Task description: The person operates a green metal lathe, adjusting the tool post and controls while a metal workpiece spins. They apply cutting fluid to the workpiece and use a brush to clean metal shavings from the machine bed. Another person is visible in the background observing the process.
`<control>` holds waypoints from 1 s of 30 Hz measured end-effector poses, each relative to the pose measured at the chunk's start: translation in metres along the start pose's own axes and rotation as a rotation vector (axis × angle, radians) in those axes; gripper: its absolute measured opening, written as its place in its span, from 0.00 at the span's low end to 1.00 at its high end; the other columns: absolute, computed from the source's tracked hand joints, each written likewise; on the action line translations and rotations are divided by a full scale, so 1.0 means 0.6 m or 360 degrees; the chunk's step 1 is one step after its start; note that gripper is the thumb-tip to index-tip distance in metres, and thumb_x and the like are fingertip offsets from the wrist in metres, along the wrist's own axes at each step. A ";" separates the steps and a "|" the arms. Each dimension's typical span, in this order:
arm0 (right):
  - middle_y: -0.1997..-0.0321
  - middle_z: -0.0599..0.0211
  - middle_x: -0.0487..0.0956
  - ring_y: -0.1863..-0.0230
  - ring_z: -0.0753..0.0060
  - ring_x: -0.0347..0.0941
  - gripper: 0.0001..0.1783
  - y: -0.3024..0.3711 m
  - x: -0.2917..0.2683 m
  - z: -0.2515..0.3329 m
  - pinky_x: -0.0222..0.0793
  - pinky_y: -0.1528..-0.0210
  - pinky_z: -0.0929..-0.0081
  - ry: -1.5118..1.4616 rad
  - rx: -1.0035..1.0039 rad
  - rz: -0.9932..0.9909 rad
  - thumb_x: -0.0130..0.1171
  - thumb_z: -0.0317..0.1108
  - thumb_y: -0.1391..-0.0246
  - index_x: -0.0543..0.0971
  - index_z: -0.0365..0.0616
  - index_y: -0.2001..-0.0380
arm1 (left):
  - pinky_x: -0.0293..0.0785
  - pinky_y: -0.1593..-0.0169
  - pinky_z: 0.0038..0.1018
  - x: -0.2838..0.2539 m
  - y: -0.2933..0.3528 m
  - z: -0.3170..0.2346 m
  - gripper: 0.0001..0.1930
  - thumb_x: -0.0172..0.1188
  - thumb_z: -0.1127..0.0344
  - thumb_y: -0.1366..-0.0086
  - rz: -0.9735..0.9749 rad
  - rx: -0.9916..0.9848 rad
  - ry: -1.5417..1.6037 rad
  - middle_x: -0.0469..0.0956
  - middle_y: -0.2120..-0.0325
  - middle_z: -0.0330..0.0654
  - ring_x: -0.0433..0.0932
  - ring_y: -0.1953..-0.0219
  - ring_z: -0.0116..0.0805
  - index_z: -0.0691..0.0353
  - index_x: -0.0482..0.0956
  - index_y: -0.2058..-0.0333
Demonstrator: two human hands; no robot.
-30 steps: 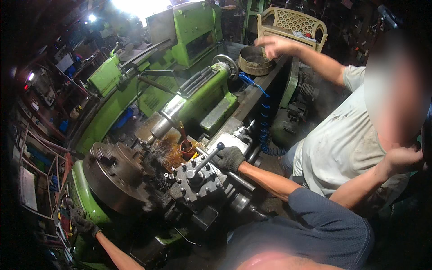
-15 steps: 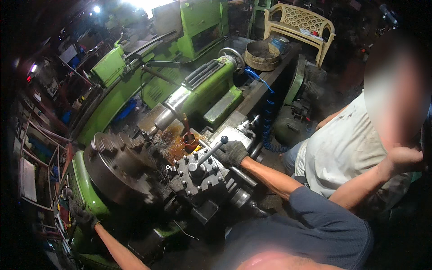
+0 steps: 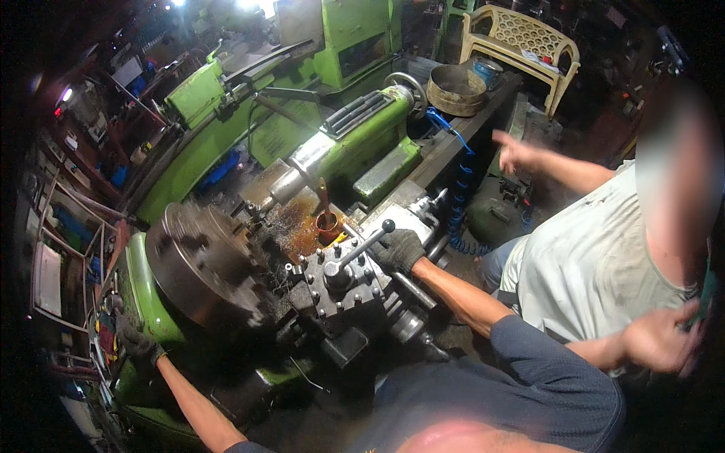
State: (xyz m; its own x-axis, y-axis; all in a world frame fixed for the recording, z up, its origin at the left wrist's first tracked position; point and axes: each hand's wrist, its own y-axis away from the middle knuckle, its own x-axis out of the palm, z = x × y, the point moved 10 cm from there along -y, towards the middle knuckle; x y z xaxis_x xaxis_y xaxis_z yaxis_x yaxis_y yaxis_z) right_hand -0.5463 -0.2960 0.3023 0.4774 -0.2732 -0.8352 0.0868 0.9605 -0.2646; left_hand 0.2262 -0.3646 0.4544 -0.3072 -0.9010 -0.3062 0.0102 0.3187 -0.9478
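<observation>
A green lathe fills the middle of the view. My gloved right hand [image 3: 400, 252] is closed round a metal bar [image 3: 414, 290] beside the square tool post [image 3: 341, 291]. The tool post's black-knobbed handle [image 3: 366, 246] passes just in front of those fingers. At far left, my gloved left hand [image 3: 138, 341] is curled at a knobbed lever [image 3: 115, 303] by the green headstock [image 3: 155, 302]; its grip is partly hidden. Between my hands, the large dark chuck [image 3: 198, 260] looks smeared, as if turning. A brown pot with a brush [image 3: 327, 225] stands behind the tool post on an oily surface.
The tailstock [image 3: 362, 143] lies beyond the chuck. A co-worker in a light shirt [image 3: 578, 253] stands close at right, one hand [image 3: 521, 155] stretched over the lathe's side. A blue coiled hose [image 3: 459, 204], round metal pan [image 3: 455, 90] and beige bench [image 3: 521, 38] are farther back.
The co-worker's far arm has come out with a finger pointing, and the nearer hand has dropped. The chuck's jaws sit differently. My hands keep their places while the view shifts slightly.
</observation>
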 end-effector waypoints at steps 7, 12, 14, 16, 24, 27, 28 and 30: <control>0.71 0.52 0.82 0.67 0.44 0.79 0.23 -0.003 -0.011 0.014 0.72 0.63 0.48 0.0054 0.0132 0.0175 0.51 0.54 0.41 0.82 0.47 0.73 | 0.68 0.39 0.38 0.010 0.050 0.098 0.18 0.46 0.59 0.25 -0.0083 -0.0094 -0.0215 0.79 0.48 0.51 0.76 0.46 0.48 0.64 0.79 0.48; 0.77 0.57 0.80 0.74 0.47 0.78 0.22 -0.003 -0.020 0.012 0.70 0.72 0.50 0.0018 -0.0016 -0.0118 0.52 0.57 0.43 0.83 0.53 0.76 | 0.61 0.32 0.34 0.026 0.051 0.147 0.20 0.47 0.61 0.25 -0.0191 0.0064 -0.0126 0.75 0.42 0.49 0.72 0.39 0.42 0.61 0.74 0.40; 0.71 0.53 0.81 0.67 0.45 0.79 0.22 -0.005 -0.006 0.008 0.72 0.65 0.49 -0.0005 0.0053 0.0045 0.51 0.55 0.42 0.83 0.50 0.71 | 0.64 0.35 0.39 0.012 0.054 0.114 0.23 0.51 0.58 0.28 -0.0224 0.0213 -0.0397 0.74 0.42 0.51 0.71 0.39 0.48 0.62 0.71 0.39; 0.69 0.52 0.82 0.64 0.44 0.79 0.22 -0.001 -0.007 0.010 0.72 0.61 0.48 -0.0026 0.0137 0.0146 0.50 0.54 0.41 0.83 0.48 0.69 | 0.66 0.36 0.41 0.011 0.062 0.074 0.25 0.53 0.56 0.30 -0.0185 0.0300 -0.0495 0.73 0.42 0.52 0.71 0.40 0.51 0.63 0.70 0.39; 0.72 0.55 0.81 0.68 0.46 0.78 0.19 -0.004 -0.003 0.010 0.72 0.66 0.51 0.0075 0.0043 0.0097 0.52 0.51 0.41 0.81 0.49 0.72 | 0.71 0.45 0.38 0.002 0.013 0.015 0.18 0.46 0.58 0.26 -0.0060 0.0392 -0.0343 0.80 0.50 0.48 0.77 0.49 0.46 0.63 0.79 0.51; 0.72 0.55 0.81 0.68 0.46 0.78 0.20 -0.003 -0.005 0.007 0.71 0.67 0.50 0.0028 0.0097 0.0041 0.52 0.52 0.42 0.81 0.49 0.73 | 0.71 0.44 0.38 -0.002 0.024 0.023 0.17 0.48 0.58 0.27 -0.0054 0.0151 -0.0635 0.79 0.50 0.48 0.77 0.48 0.47 0.61 0.78 0.50; 0.73 0.55 0.81 0.69 0.46 0.78 0.21 -0.002 -0.010 0.003 0.71 0.67 0.50 0.0022 0.0117 0.0041 0.52 0.53 0.42 0.82 0.49 0.72 | 0.71 0.44 0.38 0.009 0.033 0.013 0.17 0.48 0.58 0.27 -0.0051 0.0118 -0.0534 0.79 0.50 0.48 0.76 0.48 0.47 0.60 0.78 0.51; 0.72 0.55 0.82 0.67 0.47 0.80 0.25 -0.001 0.015 -0.018 0.73 0.64 0.53 -0.0044 0.0106 0.0049 0.51 0.59 0.42 0.82 0.50 0.72 | 0.71 0.44 0.38 0.022 0.022 -0.015 0.16 0.48 0.58 0.28 0.0008 0.0086 -0.0413 0.78 0.50 0.48 0.76 0.48 0.47 0.59 0.79 0.51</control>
State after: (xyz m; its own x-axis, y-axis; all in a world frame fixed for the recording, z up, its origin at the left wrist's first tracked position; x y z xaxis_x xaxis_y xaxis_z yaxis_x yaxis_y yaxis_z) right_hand -0.5515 -0.2997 0.2893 0.5044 -0.2429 -0.8286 0.1294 0.9700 -0.2056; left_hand 0.2137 -0.3698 0.4386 -0.0525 -0.9470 -0.3170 0.0642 0.3136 -0.9474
